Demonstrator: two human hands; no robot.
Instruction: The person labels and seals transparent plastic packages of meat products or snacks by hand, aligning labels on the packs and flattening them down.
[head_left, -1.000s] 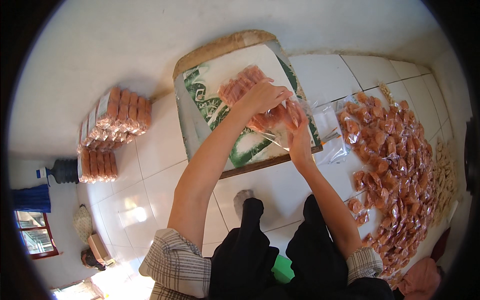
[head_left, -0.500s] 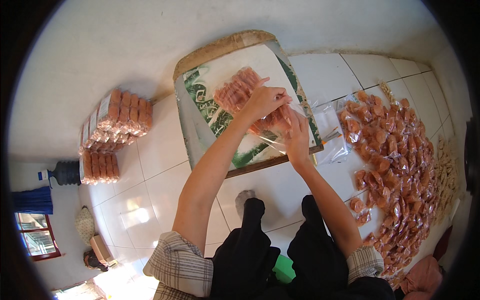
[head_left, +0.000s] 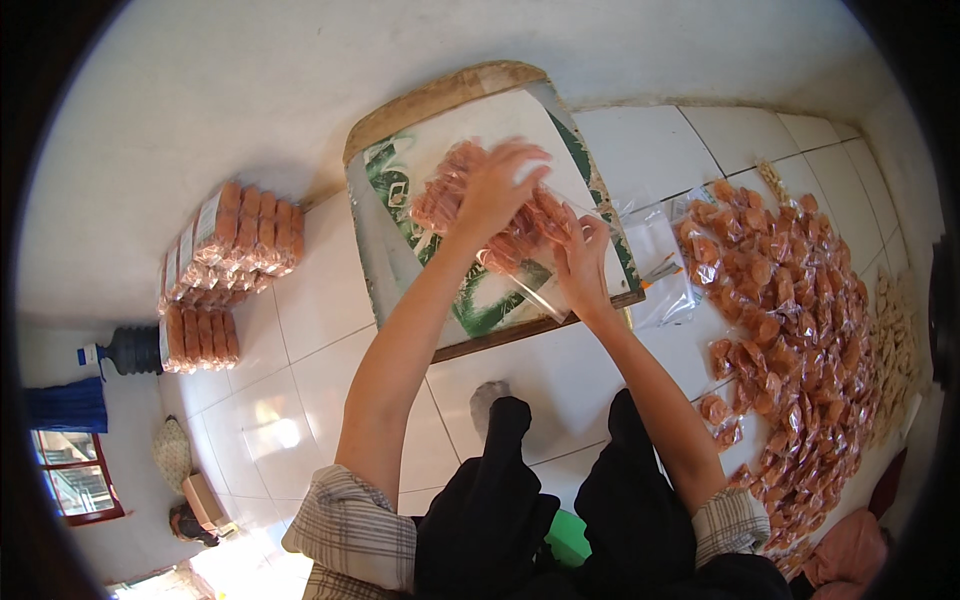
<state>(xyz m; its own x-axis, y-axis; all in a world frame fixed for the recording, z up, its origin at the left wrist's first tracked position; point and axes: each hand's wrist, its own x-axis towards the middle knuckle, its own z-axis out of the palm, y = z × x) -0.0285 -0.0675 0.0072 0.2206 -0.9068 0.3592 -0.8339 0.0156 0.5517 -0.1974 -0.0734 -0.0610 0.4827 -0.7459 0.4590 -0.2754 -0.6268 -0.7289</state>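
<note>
A clear plastic bag packed with orange-brown pieces [head_left: 437,198] lies on a low table [head_left: 495,335] covered with a white and green sheet. My left hand [head_left: 497,190] is over the middle of the bag, slightly blurred, fingers stretched out and thumb apart. At the bag's near right end my right hand [head_left: 583,265] pinches its loose clear plastic. Part of the contents is hidden beneath my left hand.
Flat clear plastic bags [head_left: 655,265] lie right of the table. Beyond them spreads a large heap of small wrapped orange-brown packets [head_left: 780,320]. Filled packs [head_left: 240,230] are stacked on the left by the wall. A grey lump [head_left: 487,402] sits on the tiled floor near my knees.
My left hand has let go of the plastic near my right hand and moved left, its fingers opening out. The packed bag has shifted slightly left. My right hand has lowered a little.
</note>
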